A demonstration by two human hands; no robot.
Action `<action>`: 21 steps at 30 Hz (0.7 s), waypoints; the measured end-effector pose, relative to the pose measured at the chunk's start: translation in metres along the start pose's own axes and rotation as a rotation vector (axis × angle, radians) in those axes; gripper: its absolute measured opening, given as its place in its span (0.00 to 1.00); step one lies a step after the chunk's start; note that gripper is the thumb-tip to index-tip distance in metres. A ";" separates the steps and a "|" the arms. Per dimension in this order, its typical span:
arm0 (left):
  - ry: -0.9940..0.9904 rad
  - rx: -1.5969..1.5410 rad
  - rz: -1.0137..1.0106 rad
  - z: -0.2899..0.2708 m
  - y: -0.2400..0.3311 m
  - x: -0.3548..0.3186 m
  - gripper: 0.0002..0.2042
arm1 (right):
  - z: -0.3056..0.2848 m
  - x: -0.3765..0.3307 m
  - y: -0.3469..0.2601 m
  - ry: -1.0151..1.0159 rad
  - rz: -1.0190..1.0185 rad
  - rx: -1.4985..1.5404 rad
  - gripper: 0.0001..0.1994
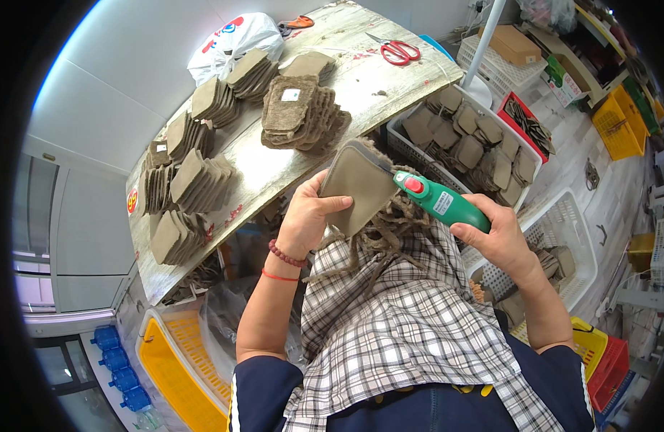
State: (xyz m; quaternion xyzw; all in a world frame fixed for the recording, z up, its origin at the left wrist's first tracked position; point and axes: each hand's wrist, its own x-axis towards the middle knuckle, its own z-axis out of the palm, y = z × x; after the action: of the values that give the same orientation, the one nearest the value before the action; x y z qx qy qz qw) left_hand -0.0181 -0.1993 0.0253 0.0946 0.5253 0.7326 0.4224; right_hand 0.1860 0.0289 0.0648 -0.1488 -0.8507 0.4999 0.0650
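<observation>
My left hand (310, 212) grips a taupe fabric pad (362, 189) by its left side, thumb flat on its smooth face. Dark stitching runs along the pad's border, and fuzzy pile sticks out at its upper right edge. In my right hand (503, 234) is a green handheld electric cutter (447, 203) with a red button. The cutter's head meets the pad's right edge; its blade is too hidden to make out. Loose fuzzy trimmings (386, 237) hang beneath the pad over my checked apron (389, 317).
Stacks of similar pads (296, 115) stand on the worn table (253, 176) ahead. Red-handled scissors (398, 52) and a white plastic bag (235, 47) lie farther back. A white crate of pads (461, 140) is at right; a yellow basket (181, 360) sits lower left.
</observation>
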 end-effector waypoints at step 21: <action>0.219 0.291 0.161 -0.023 0.005 -0.013 0.11 | 0.008 0.016 -0.002 -0.210 0.227 0.389 0.16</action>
State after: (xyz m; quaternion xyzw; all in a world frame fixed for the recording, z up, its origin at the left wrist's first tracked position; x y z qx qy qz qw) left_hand -0.0261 -0.2254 0.0234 0.1161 0.6590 0.6864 0.2848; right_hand 0.1684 0.0260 0.0624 -0.1754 -0.7184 0.6711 -0.0529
